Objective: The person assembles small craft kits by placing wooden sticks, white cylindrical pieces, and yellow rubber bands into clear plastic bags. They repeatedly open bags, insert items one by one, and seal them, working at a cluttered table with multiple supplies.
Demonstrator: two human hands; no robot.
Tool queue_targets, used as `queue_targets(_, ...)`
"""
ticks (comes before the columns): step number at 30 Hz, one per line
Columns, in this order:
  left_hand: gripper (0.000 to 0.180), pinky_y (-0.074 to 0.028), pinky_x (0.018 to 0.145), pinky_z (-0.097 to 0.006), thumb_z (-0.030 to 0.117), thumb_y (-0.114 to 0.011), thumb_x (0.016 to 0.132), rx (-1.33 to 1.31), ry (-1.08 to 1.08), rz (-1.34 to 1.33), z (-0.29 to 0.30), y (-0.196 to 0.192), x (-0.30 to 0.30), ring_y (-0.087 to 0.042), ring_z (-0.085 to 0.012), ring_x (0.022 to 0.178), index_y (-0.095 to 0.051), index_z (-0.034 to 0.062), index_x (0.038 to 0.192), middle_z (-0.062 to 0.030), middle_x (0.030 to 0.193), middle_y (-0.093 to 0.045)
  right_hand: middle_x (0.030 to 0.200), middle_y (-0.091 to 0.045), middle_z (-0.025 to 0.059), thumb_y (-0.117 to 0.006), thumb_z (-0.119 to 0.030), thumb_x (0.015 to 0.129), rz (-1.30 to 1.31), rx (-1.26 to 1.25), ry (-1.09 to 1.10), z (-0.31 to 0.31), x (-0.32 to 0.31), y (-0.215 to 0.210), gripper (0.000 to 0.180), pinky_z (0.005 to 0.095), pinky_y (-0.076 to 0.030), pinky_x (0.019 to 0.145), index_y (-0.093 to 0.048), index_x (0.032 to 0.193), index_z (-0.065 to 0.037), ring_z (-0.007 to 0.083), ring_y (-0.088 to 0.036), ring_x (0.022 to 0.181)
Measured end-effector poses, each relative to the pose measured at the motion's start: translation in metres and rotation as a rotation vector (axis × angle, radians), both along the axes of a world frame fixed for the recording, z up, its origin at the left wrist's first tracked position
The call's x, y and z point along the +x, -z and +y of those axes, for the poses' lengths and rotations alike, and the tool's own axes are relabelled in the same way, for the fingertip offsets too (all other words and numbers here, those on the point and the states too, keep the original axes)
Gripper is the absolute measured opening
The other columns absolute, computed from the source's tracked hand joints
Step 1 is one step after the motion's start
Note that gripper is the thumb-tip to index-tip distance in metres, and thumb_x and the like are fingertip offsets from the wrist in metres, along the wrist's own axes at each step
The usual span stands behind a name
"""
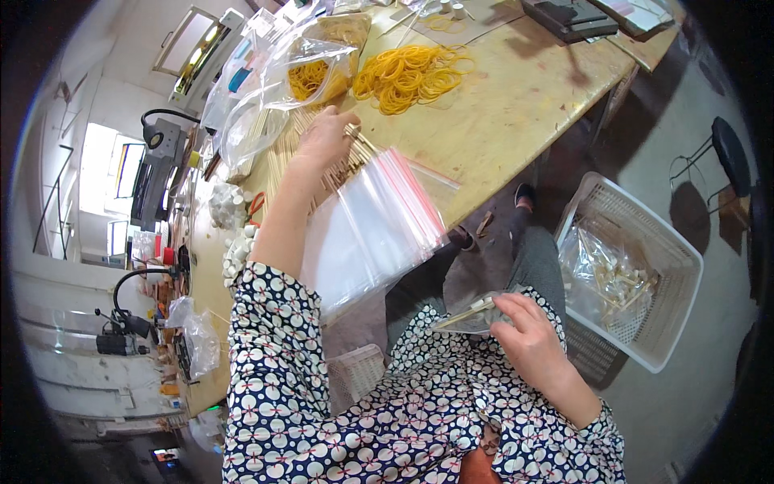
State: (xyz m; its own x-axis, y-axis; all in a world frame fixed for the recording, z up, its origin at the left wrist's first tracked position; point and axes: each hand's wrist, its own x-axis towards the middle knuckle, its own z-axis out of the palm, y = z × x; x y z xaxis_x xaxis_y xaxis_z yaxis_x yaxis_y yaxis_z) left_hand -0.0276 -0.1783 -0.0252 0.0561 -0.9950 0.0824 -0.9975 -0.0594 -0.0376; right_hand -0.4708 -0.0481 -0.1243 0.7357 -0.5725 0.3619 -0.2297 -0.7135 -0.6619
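Now your left hand (326, 139) is closing its fingers on wooden sticks (284, 149) lying on the workbench (516, 97), beside the clear zip bag (372, 230). Your right hand (528, 331) is pinching a small filled packet (476, 316) off the workbench, over your lap. I judge many sticks are remaining unpacked, while the white basket (637, 266) is already holding packets.

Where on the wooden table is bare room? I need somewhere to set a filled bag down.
Bare wood lies right of the rubber band pile, out to the table edge. It is crowded around the left hand: wooden sticks, clear bags, and the zip bags overhanging the edge.
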Motion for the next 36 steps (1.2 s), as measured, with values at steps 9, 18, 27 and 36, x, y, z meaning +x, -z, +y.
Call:
queue_targets(9, 0.013, -0.054, 0.089, -0.043, -0.001, -0.066, 0.085, 0.285, 0.301, -0.197, -0.003, -0.012, 0.015, -0.064, -0.0337, 0.105, -0.064, 0.0041, 0.096, -0.0124, 0.103, -0.066, 0.126, -0.064, 0.0204, -0.064, -0.006, 0.08, -0.014, 0.016, -0.027, -0.008, 0.003, 0.004, 0.012, 0.047, -0.051, 0.105, -0.064, 0.09, 0.001, 0.0384, -0.06, 0.123)
queue_targets(18, 0.018, -0.055, 0.091, -0.041, 0.004, -0.063, 0.085, -0.087, 0.239, -0.026, 0.046, 0.01, 0.03, -0.066, -0.0318, 0.105, -0.07, 0.0056, 0.102, -0.0118, 0.102, -0.073, 0.125, -0.065, 0.0198, -0.067, -0.005, 0.077, 0.002, 0.005, -0.034, -0.001, 0.006, 0.001, 0.014, 0.0471, -0.051, 0.104, -0.064, 0.089, 0.001, 0.0382, -0.06, 0.123)
queue_targets(27, 0.023, -0.053, 0.095, -0.043, 0.015, -0.06, 0.086, -0.212, 0.122, 0.196, 0.059, 0.02, 0.009, -0.068, -0.0327, 0.103, -0.076, 0.0044, 0.099, -0.0122, 0.106, -0.074, 0.124, -0.065, 0.0215, -0.066, -0.001, 0.074, 0.046, -0.016, -0.076, 0.003, 0.017, -0.002, 0.016, 0.0481, -0.05, 0.105, -0.066, 0.09, 0.001, 0.0404, -0.06, 0.121)
queue_targets(36, 0.025, -0.055, 0.094, -0.047, 0.011, -0.058, 0.087, -0.483, -0.294, 0.092, 0.041, 0.0, 0.152, -0.069, -0.0404, 0.106, -0.073, -0.001, 0.104, -0.0245, 0.105, -0.073, 0.12, -0.067, 0.0208, -0.073, -0.001, 0.072, 0.053, 0.021, -0.057, -0.009, 0.028, -0.006, 0.016, 0.0475, -0.054, 0.097, -0.068, 0.087, -0.002, 0.0395, -0.063, 0.114)
